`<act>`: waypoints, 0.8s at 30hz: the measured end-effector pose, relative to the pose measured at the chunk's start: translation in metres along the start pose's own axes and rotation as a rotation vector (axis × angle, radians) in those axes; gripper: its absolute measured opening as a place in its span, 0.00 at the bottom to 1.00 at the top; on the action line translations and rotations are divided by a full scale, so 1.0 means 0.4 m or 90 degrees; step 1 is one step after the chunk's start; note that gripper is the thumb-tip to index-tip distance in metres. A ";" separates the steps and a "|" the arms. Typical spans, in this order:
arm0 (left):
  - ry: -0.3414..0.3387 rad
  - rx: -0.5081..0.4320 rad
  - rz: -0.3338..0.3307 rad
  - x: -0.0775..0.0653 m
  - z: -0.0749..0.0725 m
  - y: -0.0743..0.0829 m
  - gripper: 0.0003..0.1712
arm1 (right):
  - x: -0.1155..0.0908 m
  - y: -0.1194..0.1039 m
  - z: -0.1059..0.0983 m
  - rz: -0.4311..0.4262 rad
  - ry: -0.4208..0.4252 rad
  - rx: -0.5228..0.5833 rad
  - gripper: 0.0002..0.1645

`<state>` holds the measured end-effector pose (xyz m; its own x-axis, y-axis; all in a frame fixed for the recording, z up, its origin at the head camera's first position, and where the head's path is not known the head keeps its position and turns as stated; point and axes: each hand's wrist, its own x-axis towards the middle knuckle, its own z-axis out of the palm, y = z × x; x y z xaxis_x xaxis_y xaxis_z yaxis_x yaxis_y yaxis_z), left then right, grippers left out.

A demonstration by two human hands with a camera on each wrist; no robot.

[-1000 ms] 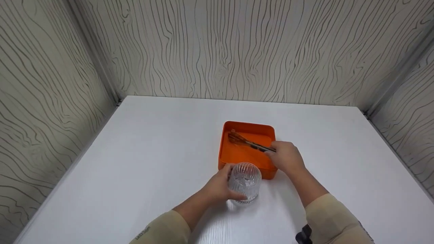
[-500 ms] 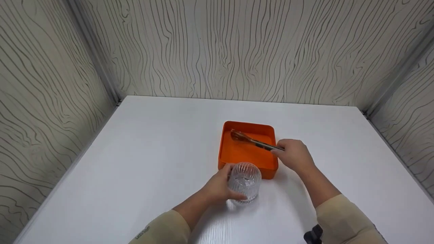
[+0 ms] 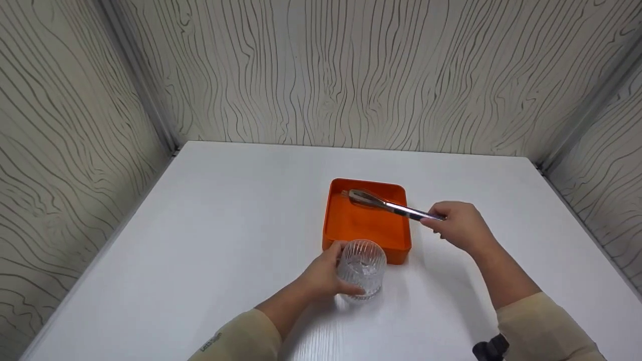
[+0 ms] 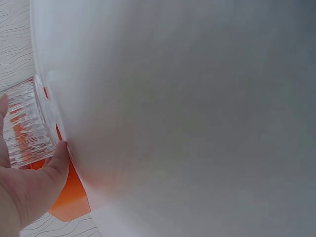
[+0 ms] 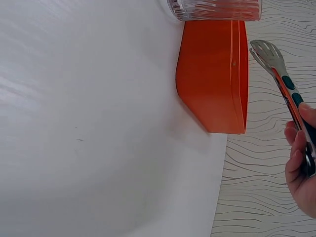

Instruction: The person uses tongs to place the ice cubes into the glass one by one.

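Note:
My left hand (image 3: pixel 321 276) holds a clear ribbed drinking glass (image 3: pixel 363 271) on the table, thumb low on its near side and fingers round its left. The glass (image 4: pixel 27 126) shows between fingers and thumb in the left wrist view. An orange box (image 3: pixel 361 225), without a lid, stands just behind the glass. In my right hand (image 3: pixel 461 225) are metal tongs (image 3: pixel 401 208), gripped by the handle end. Their head points left, above the box's rim, as the tongs (image 5: pixel 276 69) in the right wrist view show. A small, unclear, see-through thing (image 3: pixel 344 193) appears at the box's back left corner.
The white table (image 3: pixel 225 210) reaches back to a wall (image 3: pixel 321 75) with a wood-grain pattern. More patterned panels stand at the left (image 3: pixel 60 150) and right (image 3: pixel 607 175). A black device (image 3: pixel 491 348) sits by the right sleeve.
My right hand has moved right and up with the tongs, whose head has risen out of the box and turned to show its shiny side. The left hand and the glass have stayed put.

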<state>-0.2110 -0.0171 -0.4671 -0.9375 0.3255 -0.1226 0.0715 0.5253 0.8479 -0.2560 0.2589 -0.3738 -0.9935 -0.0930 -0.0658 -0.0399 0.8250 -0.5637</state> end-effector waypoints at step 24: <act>0.006 0.004 -0.015 0.001 0.001 0.006 0.46 | -0.085 0.014 -0.061 -0.125 -0.059 0.066 0.11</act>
<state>-0.2110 -0.0154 -0.4652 -0.9424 0.3050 -0.1377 0.0509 0.5373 0.8418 -0.2250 0.2802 -0.3546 -0.9535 -0.3007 -0.0191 -0.2156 0.7251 -0.6540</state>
